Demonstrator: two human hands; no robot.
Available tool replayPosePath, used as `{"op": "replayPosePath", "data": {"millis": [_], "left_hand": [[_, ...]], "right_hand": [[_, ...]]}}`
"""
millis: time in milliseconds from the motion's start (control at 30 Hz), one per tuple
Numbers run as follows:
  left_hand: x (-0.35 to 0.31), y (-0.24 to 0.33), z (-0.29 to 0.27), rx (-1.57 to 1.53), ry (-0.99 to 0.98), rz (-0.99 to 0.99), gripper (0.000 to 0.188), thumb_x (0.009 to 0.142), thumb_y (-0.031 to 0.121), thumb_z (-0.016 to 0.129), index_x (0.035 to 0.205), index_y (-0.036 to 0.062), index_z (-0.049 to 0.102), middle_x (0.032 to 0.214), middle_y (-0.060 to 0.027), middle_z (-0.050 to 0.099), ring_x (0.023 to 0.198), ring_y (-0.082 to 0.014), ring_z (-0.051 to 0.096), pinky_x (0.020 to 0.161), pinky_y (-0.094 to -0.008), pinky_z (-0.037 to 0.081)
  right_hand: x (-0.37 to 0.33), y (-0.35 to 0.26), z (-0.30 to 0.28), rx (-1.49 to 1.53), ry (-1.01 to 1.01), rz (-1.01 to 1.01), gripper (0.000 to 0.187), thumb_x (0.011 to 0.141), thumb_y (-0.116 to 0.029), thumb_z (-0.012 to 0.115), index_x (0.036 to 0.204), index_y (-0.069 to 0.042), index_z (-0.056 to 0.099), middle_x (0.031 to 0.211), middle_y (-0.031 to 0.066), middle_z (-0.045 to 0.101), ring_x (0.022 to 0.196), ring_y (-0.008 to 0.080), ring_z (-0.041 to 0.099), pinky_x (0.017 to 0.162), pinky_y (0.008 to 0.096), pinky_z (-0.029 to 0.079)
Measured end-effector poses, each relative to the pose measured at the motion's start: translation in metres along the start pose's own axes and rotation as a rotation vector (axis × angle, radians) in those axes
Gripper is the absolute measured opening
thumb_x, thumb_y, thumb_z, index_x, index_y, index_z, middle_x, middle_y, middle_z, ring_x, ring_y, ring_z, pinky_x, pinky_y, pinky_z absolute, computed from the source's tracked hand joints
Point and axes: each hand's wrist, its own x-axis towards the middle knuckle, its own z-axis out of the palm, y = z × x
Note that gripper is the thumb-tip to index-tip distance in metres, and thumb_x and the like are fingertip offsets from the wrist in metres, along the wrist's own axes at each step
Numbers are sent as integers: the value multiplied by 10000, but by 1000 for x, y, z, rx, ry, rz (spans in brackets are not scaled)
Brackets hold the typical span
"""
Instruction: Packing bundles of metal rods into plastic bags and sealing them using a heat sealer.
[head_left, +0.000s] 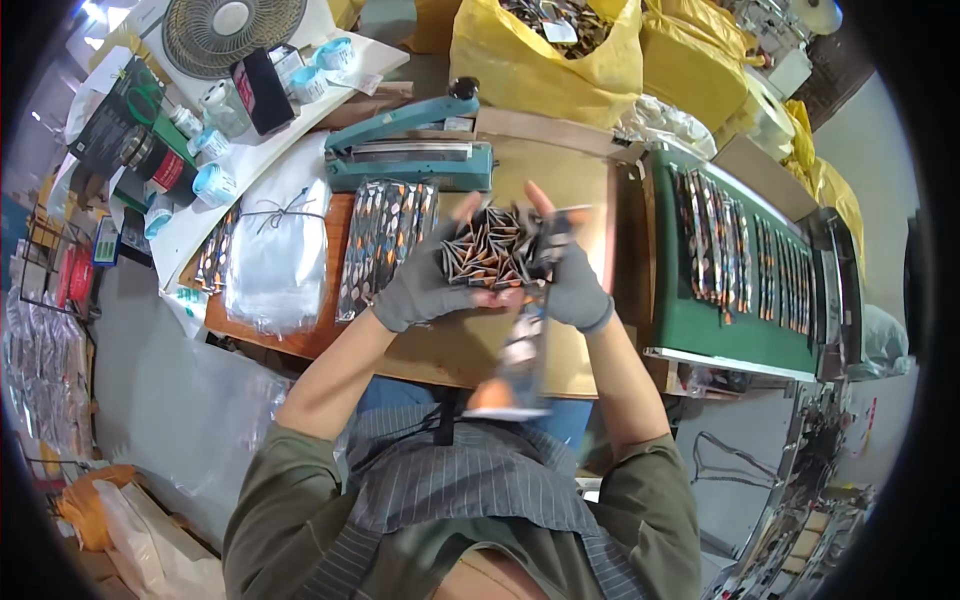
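Note:
Both my hands wear grey gloves with bare fingertips and are raised over the table. Between them is a bundle of slim printed packets [490,250], dark with orange and white, its folded ends facing up. My left hand [415,287] curls round the bundle's left side, fingertips at its near edge. On the other side, my right hand [578,285] grips a long packet [520,355] of the same print, which hangs down toward my apron and is smeared by motion. Whether the right fingers also press on the bundle is hard to see.
Behind my hands stands a teal hand sealer [455,172]. To the left lie filled packets [375,240] and a tied stack of clear bags [275,265]. At right, a green conveyor belt [700,325] carries rows of packets [710,240]. A yellow sack [545,85] stands at the back.

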Motion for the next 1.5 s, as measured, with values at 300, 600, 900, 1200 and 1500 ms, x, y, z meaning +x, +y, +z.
{"op": "replayPosePath", "data": {"millis": [300,600,900,1200,1500], "left_hand": [[35,-15,-5,227,42,-128,542,654,121,801,1132,45,556,1048,-31,618,930,-110,575,806,-265,476],[-51,-75,6,-660,57,-531,355,728,209,686,1039,83,572,913,13,577,879,-107,563,824,-217,455],[-5,24,-18,-237,298,-388,444,895,450,531,1084,49,548,847,-50,591,766,-170,594,650,-294,491],[-4,95,-75,-137,279,-218,343,925,383,461,888,66,586,647,-3,506,454,-99,439,438,-218,378],[-151,15,50,310,280,-352,547,976,421,322,866,-68,540,669,-74,500,696,-141,484,687,-315,418]], "right_hand": [[28,19,10,40,350,50,749,643,48,737,1299,-19,381,1060,74,582,933,142,578,807,251,481],[13,2,29,374,-150,562,388,706,-110,689,1058,23,591,981,108,602,818,174,584,715,266,468],[-8,44,68,301,-209,438,234,712,-226,676,800,-33,576,841,116,619,819,198,583,766,298,445],[-51,22,42,241,-77,274,447,720,-184,654,1106,17,554,896,111,621,838,184,595,759,284,470],[-34,23,71,366,-31,424,800,638,-225,660,1333,49,372,1101,179,605,964,310,615,811,371,525]]}}
